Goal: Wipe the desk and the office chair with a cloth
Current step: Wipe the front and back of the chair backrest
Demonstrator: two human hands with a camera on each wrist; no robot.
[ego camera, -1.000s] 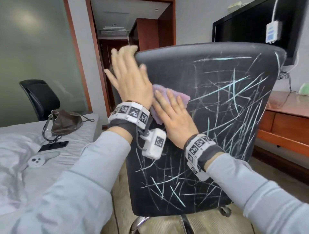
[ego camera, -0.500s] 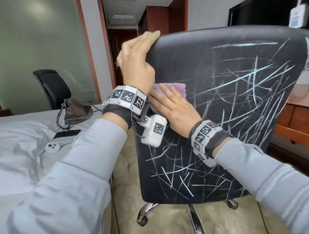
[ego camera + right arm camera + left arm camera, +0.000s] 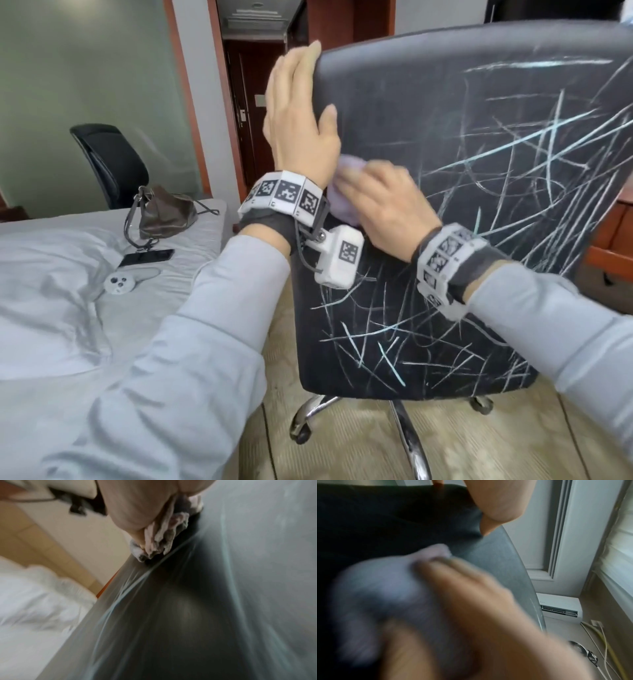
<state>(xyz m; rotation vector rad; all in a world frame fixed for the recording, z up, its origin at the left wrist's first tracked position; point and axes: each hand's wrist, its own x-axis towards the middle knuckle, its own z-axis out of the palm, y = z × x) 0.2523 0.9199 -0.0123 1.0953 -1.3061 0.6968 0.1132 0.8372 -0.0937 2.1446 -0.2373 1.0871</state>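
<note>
Two hands on the office chair (image 3: 479, 212), whose scratched black backrest fills the centre and right of the head view. Bed (image 3: 68, 281) lower left, carrying a brown bag (image 3: 164, 214), a phone (image 3: 147, 257) and a white controller (image 3: 120, 281). Left hand (image 3: 301, 126) grips the backrest's upper-left edge, thumb on the rear face. Right hand (image 3: 383, 205), fingers fairly flat, presses the purple cloth (image 3: 339, 195) against the backrest just below the left hand; blurred.
</note>
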